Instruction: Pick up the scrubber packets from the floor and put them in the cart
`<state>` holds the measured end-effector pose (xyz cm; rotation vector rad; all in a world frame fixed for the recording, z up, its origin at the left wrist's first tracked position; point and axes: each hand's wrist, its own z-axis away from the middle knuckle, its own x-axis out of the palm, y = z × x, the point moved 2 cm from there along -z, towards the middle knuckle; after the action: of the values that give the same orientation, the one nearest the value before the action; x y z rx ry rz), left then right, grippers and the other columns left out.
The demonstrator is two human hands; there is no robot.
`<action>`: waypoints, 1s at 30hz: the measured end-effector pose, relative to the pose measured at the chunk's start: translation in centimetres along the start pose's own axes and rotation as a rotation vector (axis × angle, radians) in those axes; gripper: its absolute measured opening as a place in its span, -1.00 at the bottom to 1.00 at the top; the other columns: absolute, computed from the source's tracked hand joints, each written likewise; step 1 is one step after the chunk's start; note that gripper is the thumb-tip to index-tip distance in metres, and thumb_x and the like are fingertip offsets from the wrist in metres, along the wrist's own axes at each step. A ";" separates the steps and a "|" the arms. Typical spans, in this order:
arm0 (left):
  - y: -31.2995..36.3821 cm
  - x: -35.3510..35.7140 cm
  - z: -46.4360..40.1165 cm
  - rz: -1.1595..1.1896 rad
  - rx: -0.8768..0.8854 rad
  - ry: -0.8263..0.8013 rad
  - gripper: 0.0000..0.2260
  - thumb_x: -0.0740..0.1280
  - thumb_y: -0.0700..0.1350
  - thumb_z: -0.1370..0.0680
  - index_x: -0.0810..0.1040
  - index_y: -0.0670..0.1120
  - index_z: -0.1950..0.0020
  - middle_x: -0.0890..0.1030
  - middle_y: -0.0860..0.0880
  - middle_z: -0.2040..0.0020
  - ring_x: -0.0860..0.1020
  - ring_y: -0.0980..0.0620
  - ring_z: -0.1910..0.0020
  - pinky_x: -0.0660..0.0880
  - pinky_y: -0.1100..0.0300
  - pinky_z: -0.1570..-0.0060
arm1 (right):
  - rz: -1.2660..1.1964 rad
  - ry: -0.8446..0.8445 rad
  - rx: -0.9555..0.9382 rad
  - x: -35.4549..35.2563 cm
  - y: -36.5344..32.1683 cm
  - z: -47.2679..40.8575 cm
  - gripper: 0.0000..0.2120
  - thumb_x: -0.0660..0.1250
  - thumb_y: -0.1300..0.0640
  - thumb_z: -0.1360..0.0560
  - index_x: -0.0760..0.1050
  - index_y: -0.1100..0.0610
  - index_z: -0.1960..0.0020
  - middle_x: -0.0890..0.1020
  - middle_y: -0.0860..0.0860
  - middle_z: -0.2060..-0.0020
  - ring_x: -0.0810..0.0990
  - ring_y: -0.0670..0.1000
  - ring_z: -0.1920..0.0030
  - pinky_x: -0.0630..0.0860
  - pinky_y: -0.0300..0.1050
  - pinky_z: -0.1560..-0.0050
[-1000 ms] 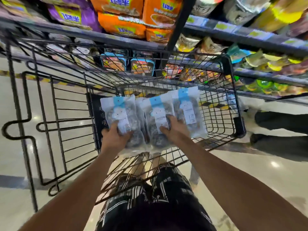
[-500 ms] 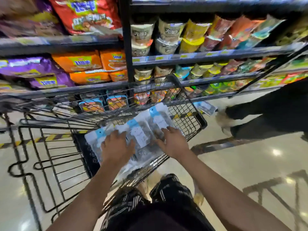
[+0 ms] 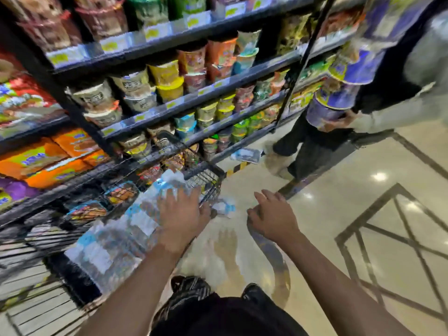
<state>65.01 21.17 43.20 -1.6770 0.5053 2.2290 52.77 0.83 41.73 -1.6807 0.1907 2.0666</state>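
The frame is blurred by motion. Several clear scrubber packets (image 3: pixel 121 234) with blue labels lie in the black wire cart (image 3: pixel 206 177) at the lower left. My left hand (image 3: pixel 180 214) rests flat on them with its fingers spread near the cart's right rim. My right hand (image 3: pixel 272 214) hovers over the floor to the right of the cart, fingers relaxed and holding nothing. One more packet (image 3: pixel 224 207) lies on the floor just right of the cart, between my hands. Another packet (image 3: pixel 247 155) lies on the floor farther off, at the foot of the shelves.
Store shelves (image 3: pixel 169 110) full of noodle cups and packs run behind the cart. Another person (image 3: pixel 344 122) stands at the right holding a stack of purple cups, feet close to the far packet. Glossy tiled floor (image 3: pixel 339 214) with dark lines spreads right.
The view has swung right. My right hand has let go of the packets and moved out of the cart over the floor. My left hand stays on the packets in the cart.
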 end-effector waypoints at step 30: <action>19.6 7.9 -8.3 0.165 -0.202 -0.224 -0.46 0.15 0.24 -0.60 0.30 0.04 -0.53 0.33 -0.18 -0.52 0.35 -0.34 -0.44 0.34 -0.24 -0.35 | 0.189 -0.197 -0.147 -4.2 20.0 -9.1 -0.43 0.23 -0.18 -0.54 0.48 0.14 -0.41 0.58 0.18 -0.32 0.55 0.37 -0.19 0.53 0.18 -0.17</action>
<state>61.27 0.21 35.32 -1.4946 0.3858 2.6263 52.70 -21.43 39.97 -1.5796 0.1408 2.4246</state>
